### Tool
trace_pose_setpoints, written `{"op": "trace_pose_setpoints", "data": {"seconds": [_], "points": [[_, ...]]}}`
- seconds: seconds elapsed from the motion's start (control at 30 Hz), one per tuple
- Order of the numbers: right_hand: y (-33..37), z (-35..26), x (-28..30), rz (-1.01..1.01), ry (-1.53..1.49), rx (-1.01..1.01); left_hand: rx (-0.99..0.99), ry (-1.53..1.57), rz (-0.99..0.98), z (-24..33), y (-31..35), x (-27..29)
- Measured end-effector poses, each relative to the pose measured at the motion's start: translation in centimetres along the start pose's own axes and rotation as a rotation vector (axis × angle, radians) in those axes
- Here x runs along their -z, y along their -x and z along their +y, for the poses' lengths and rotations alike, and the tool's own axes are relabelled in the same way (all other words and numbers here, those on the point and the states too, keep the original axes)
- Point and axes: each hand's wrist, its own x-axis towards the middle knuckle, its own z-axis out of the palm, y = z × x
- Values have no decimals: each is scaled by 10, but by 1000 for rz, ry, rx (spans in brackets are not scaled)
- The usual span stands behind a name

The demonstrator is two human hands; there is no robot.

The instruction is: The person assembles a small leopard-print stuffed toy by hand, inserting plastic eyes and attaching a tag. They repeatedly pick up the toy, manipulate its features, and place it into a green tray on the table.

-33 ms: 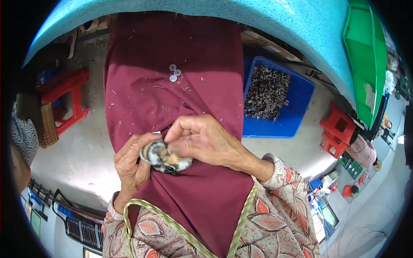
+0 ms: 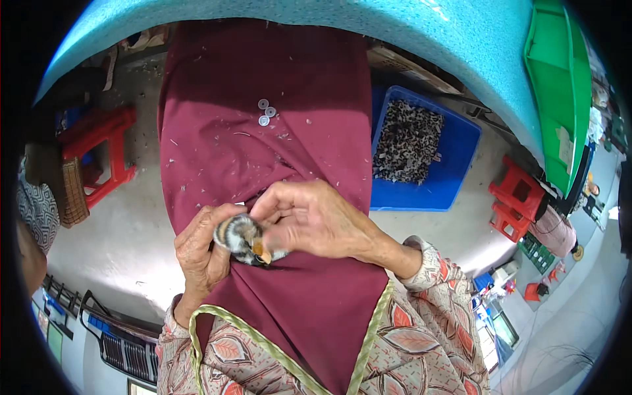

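A small striped plush toy (image 2: 236,232), grey, black, white and tan, rests in my lap against the maroon apron (image 2: 296,283). My left hand (image 2: 201,240) is closed round its left side, thumb on top. Over its right side my right hand (image 2: 313,220) is curled, the thumb, smeared by motion, against a small orange-tan part (image 2: 260,250) of the toy. My right palm and fingers hide much of that side. Farther up the apron lie three small clear discs (image 2: 266,112).
On the right, a blue bin (image 2: 454,164) holds many small dark-and-white pieces. A turquoise speckled table edge (image 2: 368,26) curves across the far side, with a green tray (image 2: 559,85) at its right. Red stools (image 2: 118,155) stand left and right; a person's patterned sleeve (image 2: 38,204) shows far left.
My right hand has shifted slightly down. The orange-tan part has moved down too, and the toy's shiny black eye is now mostly covered. My left hand keeps its hold.
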Motion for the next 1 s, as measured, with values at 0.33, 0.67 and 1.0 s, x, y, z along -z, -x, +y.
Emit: {"op": "trace_pose_setpoints", "data": {"seconds": [0.33,0.67,1.0], "points": [[6,24,-13,79,402,206,35,30,-208,-4,1,1],[9,29,-17,88,361,170,118,123,-227,0,8,0],[2,26,-21,105,434,153,333,224,-216,-5,19,3]]}}
